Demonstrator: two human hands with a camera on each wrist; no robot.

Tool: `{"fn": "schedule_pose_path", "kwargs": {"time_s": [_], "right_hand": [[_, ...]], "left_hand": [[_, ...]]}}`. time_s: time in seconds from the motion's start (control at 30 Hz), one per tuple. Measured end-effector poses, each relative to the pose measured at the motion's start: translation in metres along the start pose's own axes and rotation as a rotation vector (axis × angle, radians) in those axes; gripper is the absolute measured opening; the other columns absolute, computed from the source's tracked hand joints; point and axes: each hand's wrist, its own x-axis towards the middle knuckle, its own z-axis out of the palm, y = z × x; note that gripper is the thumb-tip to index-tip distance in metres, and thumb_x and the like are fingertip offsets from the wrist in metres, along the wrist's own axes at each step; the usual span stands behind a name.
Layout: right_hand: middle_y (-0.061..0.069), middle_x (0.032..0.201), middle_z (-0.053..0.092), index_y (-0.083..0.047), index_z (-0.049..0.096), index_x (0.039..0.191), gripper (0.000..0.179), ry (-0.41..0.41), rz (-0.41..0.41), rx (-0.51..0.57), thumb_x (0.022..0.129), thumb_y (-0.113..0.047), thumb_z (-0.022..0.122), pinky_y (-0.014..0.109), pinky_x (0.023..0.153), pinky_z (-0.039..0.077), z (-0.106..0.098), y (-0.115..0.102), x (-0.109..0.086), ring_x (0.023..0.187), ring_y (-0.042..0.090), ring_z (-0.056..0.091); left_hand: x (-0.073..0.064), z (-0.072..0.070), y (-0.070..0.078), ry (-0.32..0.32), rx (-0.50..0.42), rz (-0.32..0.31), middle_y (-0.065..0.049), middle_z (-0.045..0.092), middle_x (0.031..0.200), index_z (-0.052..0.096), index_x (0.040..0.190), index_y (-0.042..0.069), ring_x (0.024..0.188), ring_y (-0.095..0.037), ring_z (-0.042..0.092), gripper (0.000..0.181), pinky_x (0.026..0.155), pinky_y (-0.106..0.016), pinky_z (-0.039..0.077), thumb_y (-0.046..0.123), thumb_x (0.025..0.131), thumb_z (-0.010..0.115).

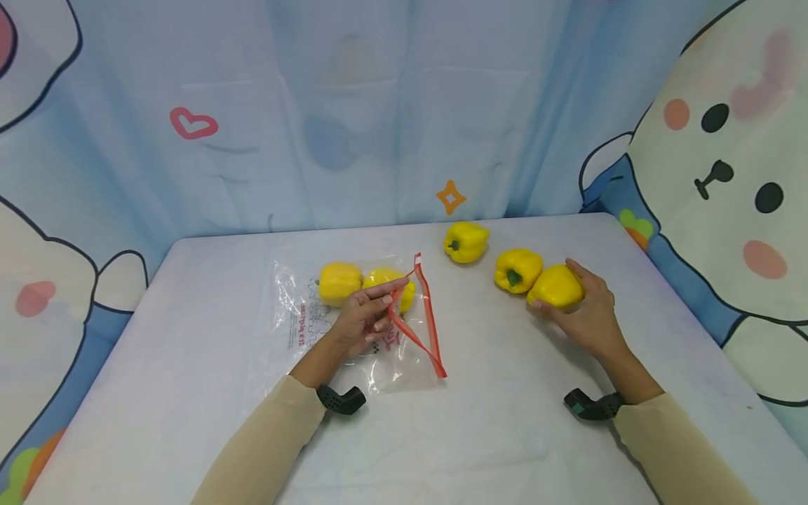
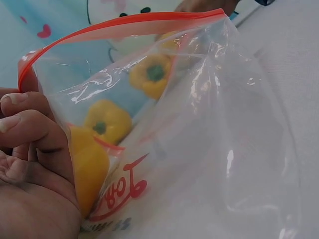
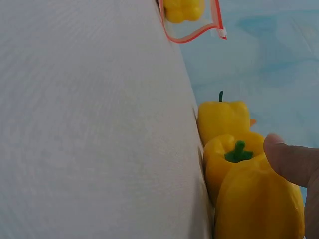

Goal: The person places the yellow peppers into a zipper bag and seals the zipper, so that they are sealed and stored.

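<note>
A clear zip-lock bag [image 1: 379, 372] with a red zip edge lies on the table, holding two yellow bell peppers [image 1: 339, 283]. My left hand [image 1: 366, 315] holds the bag by its red-edged mouth, index finger stretched along the rim and the other fingers curled. In the left wrist view the mouth gapes wide. On the right, my right hand [image 1: 587, 308] grips a yellow bell pepper [image 1: 557, 286], fingers behind it and thumb at its near side. Right beside that one sits another yellow pepper [image 1: 517, 270], green stem facing me.
A further yellow bell pepper [image 1: 466, 242] lies near the back edge of the white-covered table [image 1: 492, 435]. Behind the table hangs a blue cartoon-print curtain [image 1: 379, 126], which also runs along both sides.
</note>
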Motion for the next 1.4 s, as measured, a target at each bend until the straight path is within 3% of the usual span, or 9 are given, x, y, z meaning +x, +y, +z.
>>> {"fn": "schedule_pose_path", "kwargs": {"time_s": [0.17, 0.3, 0.47, 0.57, 0.67, 0.77, 0.93, 1.2, 1.4], "right_hand": [[0.03, 0.153, 0.026, -0.007, 0.023, 0.156, 0.092, -0.013, -0.091, 0.05, 0.085, -0.029, 0.077, 0.072, 0.113, 0.019, 0.001, 0.005, 0.001, 0.138, 0.053, 0.025], [0.031, 0.155, 0.021, -0.007, 0.024, 0.156, 0.089, -0.078, -0.112, 0.069, 0.086, -0.026, 0.076, 0.073, 0.111, 0.02, -0.004, 0.007, 0.003, 0.139, 0.054, 0.023], [0.026, 0.163, 0.0, -0.014, 0.019, 0.158, 0.087, -0.198, -0.041, 0.079, 0.088, -0.02, 0.07, 0.077, 0.108, 0.018, -0.014, 0.006, 0.004, 0.146, 0.054, 0.008], [0.021, 0.164, -0.011, -0.017, 0.021, 0.158, 0.083, -0.229, 0.005, 0.104, 0.086, -0.011, 0.063, 0.08, 0.107, 0.013, -0.016, 0.004, 0.003, 0.147, 0.054, 0.0], [0.02, 0.164, -0.011, -0.012, 0.03, 0.155, 0.073, -0.207, 0.008, 0.109, 0.087, -0.008, 0.058, 0.081, 0.107, 0.007, -0.015, 0.002, 0.001, 0.148, 0.053, -0.002], [0.021, 0.165, -0.005, -0.01, 0.038, 0.15, 0.061, -0.171, -0.005, 0.092, 0.094, -0.02, 0.061, 0.08, 0.108, 0.007, -0.012, 0.001, -0.001, 0.148, 0.053, 0.0], [0.023, 0.164, 0.004, -0.011, 0.043, 0.146, 0.064, -0.122, -0.018, 0.063, 0.092, -0.035, 0.068, 0.078, 0.109, 0.012, -0.008, 0.001, -0.002, 0.147, 0.055, 0.008], [0.027, 0.159, 0.017, -0.003, 0.017, 0.155, 0.09, -0.038, 0.04, 0.054, 0.089, -0.032, 0.071, 0.072, 0.11, 0.025, -0.006, 0.002, -0.002, 0.141, 0.052, 0.024], [0.029, 0.155, 0.021, -0.003, 0.01, 0.153, 0.094, 0.035, 0.123, 0.118, 0.088, -0.031, 0.072, 0.069, 0.108, 0.033, -0.007, 0.006, -0.002, 0.134, 0.049, 0.03]], "left_hand": [[0.001, 0.0, 0.0, -0.006, 0.002, 0.003, 0.0, 0.061, 0.122, 0.063, 0.134, 0.014, 0.049, -0.005, 0.043, 0.036, 0.041, -0.012, 0.035, 0.008, 0.101, 0.048], [0.001, -0.001, 0.0, -0.006, 0.002, 0.003, 0.0, 0.061, 0.121, 0.062, 0.134, 0.014, 0.048, -0.004, 0.043, 0.036, 0.041, -0.012, 0.035, 0.008, 0.102, 0.047], [0.001, -0.001, 0.0, -0.016, 0.009, 0.005, -0.002, 0.06, 0.12, 0.061, 0.135, 0.013, 0.049, -0.005, 0.043, 0.036, 0.042, -0.012, 0.036, 0.008, 0.102, 0.047], [0.001, -0.002, 0.0, -0.012, 0.004, 0.001, -0.002, 0.061, 0.118, 0.062, 0.134, 0.013, 0.049, -0.005, 0.043, 0.036, 0.042, -0.012, 0.036, 0.008, 0.102, 0.047], [0.001, -0.002, 0.0, -0.011, 0.0, 0.002, -0.002, 0.062, 0.117, 0.063, 0.133, 0.014, 0.049, -0.005, 0.042, 0.036, 0.041, -0.012, 0.036, 0.008, 0.102, 0.047], [0.0, -0.003, -0.001, -0.016, -0.004, 0.003, -0.002, 0.061, 0.117, 0.063, 0.133, 0.014, 0.049, -0.005, 0.042, 0.035, 0.042, -0.012, 0.036, 0.008, 0.102, 0.047], [0.0, -0.003, -0.001, -0.011, -0.007, 0.004, -0.002, 0.06, 0.118, 0.065, 0.131, 0.016, 0.049, -0.005, 0.043, 0.035, 0.042, -0.012, 0.036, 0.009, 0.101, 0.049], [0.0, -0.002, -0.001, 0.002, -0.009, 0.004, -0.003, 0.062, 0.116, 0.066, 0.129, 0.015, 0.048, -0.004, 0.042, 0.035, 0.041, -0.012, 0.035, 0.006, 0.101, 0.046], [0.0, -0.002, -0.001, -0.003, -0.008, 0.004, -0.003, 0.062, 0.119, 0.063, 0.133, 0.013, 0.048, -0.005, 0.041, 0.036, 0.042, -0.012, 0.035, 0.007, 0.102, 0.047]]}}
